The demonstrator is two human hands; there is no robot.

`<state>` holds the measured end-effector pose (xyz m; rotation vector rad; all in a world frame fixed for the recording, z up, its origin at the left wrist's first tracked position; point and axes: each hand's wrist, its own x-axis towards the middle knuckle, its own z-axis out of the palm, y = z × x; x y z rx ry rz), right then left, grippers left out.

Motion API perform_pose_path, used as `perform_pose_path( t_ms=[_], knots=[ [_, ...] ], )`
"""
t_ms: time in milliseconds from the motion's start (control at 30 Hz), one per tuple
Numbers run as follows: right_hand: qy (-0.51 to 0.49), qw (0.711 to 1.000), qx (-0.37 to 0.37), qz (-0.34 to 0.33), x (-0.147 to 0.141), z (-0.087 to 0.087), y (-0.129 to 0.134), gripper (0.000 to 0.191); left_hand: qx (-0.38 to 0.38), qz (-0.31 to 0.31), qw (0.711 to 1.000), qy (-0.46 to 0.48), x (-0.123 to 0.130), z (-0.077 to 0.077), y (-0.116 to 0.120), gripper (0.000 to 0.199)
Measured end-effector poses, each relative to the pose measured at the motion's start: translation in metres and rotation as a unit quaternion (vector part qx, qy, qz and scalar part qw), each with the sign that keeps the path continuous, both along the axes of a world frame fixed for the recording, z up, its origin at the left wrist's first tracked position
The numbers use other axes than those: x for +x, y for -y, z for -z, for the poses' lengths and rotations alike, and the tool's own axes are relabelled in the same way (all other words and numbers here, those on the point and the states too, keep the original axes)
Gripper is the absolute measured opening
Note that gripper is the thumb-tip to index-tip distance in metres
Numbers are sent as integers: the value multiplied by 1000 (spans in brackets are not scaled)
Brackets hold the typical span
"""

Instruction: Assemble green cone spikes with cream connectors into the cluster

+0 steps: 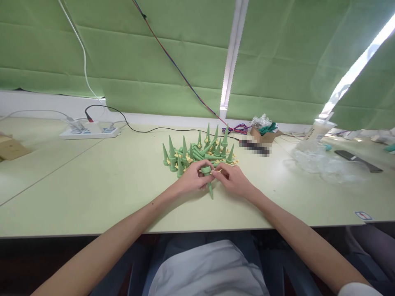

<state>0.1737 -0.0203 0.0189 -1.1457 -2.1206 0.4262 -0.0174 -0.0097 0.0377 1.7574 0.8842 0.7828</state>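
Observation:
A green cone-shaped piece (210, 190) points downward with its wide ring end up, and my left hand (195, 176) is closed around it. My right hand (232, 177) pinches at the side of the same piece, its fingertips touching it near a small yellowish part. Just beyond both hands lies a pile of similar green cones (197, 151), some upright and some on their sides, with small yellow parts among them.
At the left back sits a white power strip (89, 130) with a black cable. A brown box (12, 147) stands far left. To the right are a cardboard piece (266, 136), a plastic cup (317, 131), clear plastic bags (321, 160) and a dark phone-like object (358, 160).

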Motion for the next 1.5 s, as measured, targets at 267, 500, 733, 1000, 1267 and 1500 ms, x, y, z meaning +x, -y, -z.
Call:
perform_pose_path(
  t_ms=[267,500,733,1000,1267,1500],
  knots=[
    [0,1000,11,-16,0,3,-2,29,0,-2,1000,-17,0,0,0,27],
    [2,1000,16,-2,0,3,-3,37,3,-1,1000,-7,0,0,1,28],
    [-7,1000,-1,-11,0,0,1,24,-1,3,1000,3,0,1,0,27],
    [11,1000,23,-17,0,2,-3,38,6,2,1000,-20,-1,1,1,27],
    [39,999,11,-17,0,1,-1,38,5,0,1000,-20,0,-2,3,24],
    [50,999,9,-16,0,-1,1,38,17,-2,999,-26,-1,-2,2,26]
  ],
)
